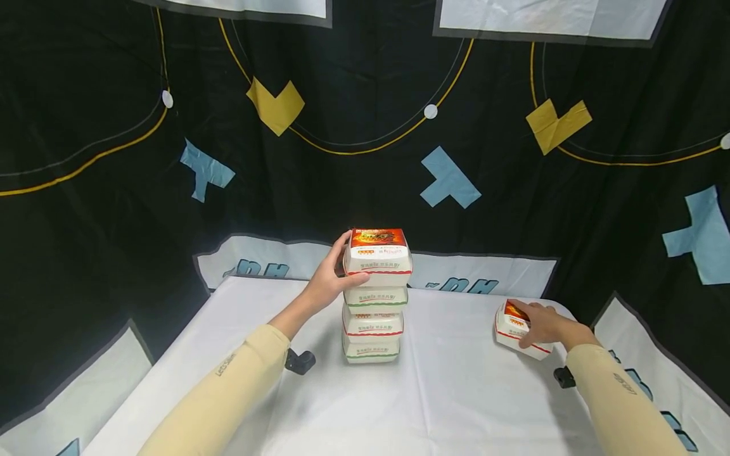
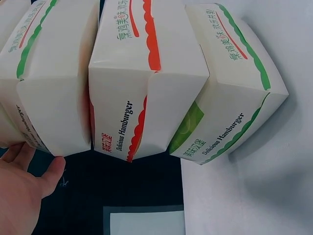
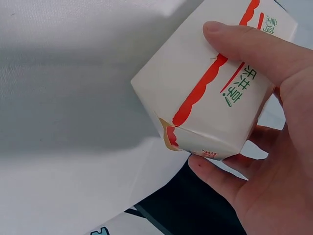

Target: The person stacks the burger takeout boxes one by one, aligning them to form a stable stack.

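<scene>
A stack of white hamburger boxes stands upright on the table. Its top box has a red-orange lid picture and a red wavy stripe. Under it come a green-striped box, a red-striped box and another green-striped box at the bottom. My left hand holds the left side of the top box, thumb across its lower front. Off to the right, my right hand grips a separate red-striped hamburger box. The thumb lies on its striped side, with the other fingers round the far side.
White cloth covers the table. A black curtain with blue and yellow patches hangs behind it. White lettered panels run along the back edge and sides. Each wrist carries a small black device.
</scene>
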{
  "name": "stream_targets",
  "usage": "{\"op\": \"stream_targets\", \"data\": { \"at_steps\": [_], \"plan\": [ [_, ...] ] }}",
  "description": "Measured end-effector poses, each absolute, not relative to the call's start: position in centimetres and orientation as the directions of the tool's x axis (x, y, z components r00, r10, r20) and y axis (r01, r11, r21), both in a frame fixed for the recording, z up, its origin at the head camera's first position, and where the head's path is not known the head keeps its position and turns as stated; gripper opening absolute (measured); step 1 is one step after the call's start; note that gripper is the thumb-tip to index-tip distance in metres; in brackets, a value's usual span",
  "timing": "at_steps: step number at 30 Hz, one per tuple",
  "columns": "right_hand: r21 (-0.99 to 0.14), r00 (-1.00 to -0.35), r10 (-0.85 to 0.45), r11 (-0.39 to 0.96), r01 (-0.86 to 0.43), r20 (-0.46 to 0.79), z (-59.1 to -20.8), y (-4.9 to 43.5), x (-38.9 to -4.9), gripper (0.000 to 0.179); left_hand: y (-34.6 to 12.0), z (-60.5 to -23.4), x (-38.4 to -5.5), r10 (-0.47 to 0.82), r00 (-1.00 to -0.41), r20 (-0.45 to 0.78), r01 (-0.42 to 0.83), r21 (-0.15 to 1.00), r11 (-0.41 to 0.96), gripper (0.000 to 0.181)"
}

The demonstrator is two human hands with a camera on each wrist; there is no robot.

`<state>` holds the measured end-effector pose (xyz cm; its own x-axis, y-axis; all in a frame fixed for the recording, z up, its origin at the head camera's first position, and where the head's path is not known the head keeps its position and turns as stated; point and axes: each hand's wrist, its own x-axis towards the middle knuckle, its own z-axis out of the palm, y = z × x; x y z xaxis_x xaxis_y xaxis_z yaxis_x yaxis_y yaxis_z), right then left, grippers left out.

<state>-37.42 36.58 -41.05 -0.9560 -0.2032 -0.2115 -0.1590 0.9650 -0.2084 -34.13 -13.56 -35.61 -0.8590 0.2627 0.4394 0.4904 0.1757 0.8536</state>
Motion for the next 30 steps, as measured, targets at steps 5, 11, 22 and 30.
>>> {"op": "stream_targets", "data": {
  "at_steps": [5, 11, 22, 30],
  "plan": [
    [-0.218, -0.955, -0.222, 0.96, -0.178, -0.198, -40.7, 36.5, -37.7, 0.105, -13.5, -35.5, -34.1, 0.259, -0.858, 0.443, 0.493, 0.852, 0.177, 0.091],
    [-0.211, -0.949, -0.244, 0.957, -0.201, -0.201, -39.7, 35.4, -37.4, 0.103, -13.5, -35.8, -34.0, 0.267, -0.867, 0.422, 0.473, 0.864, 0.171, 0.092],
    [-0.184, -0.944, -0.287, 0.949, -0.256, -0.165, -36.0, 32.8, -37.1, 0.103, -13.5, -35.5, -34.1, 0.265, -0.867, 0.423, 0.474, 0.863, 0.174, 0.091],
    [-0.178, -0.936, -0.326, 0.937, -0.301, -0.134, -34.3, 31.6, -37.0, 0.1, -13.6, -35.4, -34.2, 0.271, -0.858, 0.437, 0.49, 0.854, 0.175, 0.092]
  ]
}}
